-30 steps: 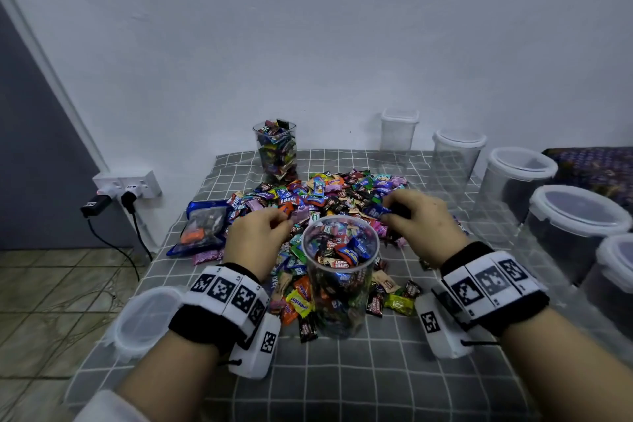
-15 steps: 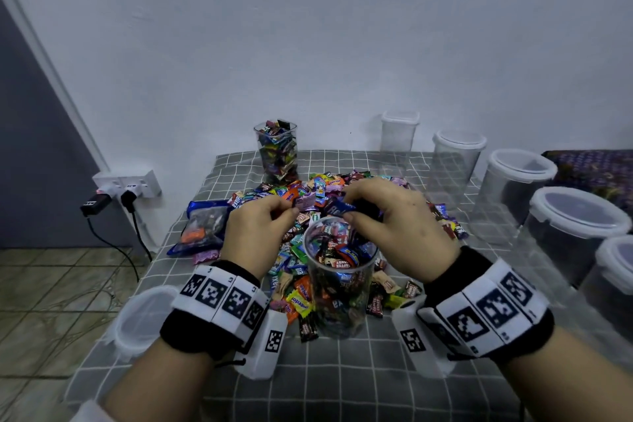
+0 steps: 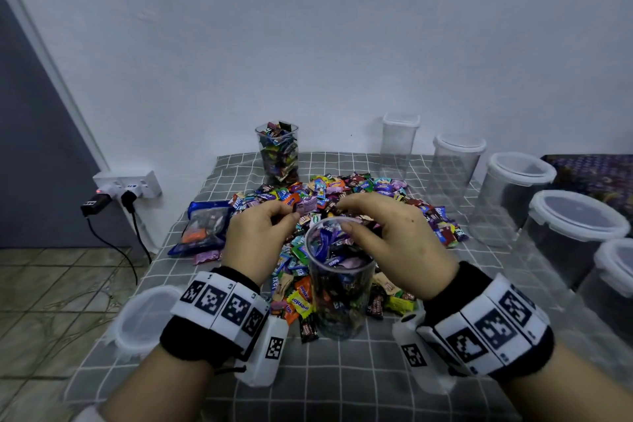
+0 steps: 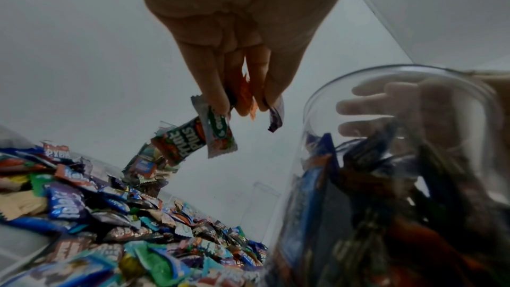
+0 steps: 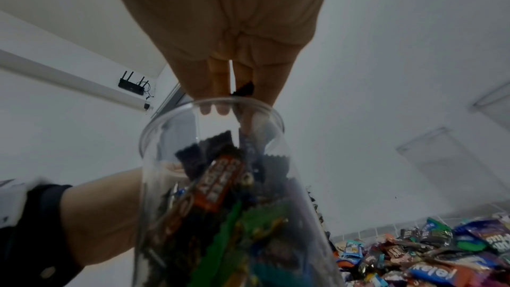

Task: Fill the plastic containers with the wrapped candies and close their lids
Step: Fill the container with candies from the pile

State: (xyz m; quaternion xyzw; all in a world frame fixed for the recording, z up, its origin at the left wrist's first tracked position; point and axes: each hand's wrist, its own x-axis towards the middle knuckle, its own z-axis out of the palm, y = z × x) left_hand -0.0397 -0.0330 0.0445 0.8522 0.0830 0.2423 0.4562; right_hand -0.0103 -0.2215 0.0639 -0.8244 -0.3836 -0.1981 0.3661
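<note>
A clear plastic container (image 3: 339,305), nearly full of wrapped candies, stands on the checked cloth in front of the candy pile (image 3: 359,188). My right hand (image 3: 344,216) hovers over its mouth with the fingers pointing down into it (image 5: 237,104); a dark wrapper (image 5: 244,91) is pinched between them. My left hand (image 3: 294,216) is just left of the rim and pinches several candies (image 4: 218,130), among them a purple one (image 3: 306,205). In the left wrist view the container (image 4: 386,182) shows the right hand's fingers through its wall.
A filled lidless container (image 3: 278,154) stands at the back. Several lidded empty containers (image 3: 513,188) line the right side. A loose lid (image 3: 144,315) lies at the table's left edge, a blue bag (image 3: 205,226) beside the pile. A power strip (image 3: 126,187) hangs on the left wall.
My right hand came left from the pile to above the container's mouth. My left hand lifted from the pile with candies and moved toward the rim.
</note>
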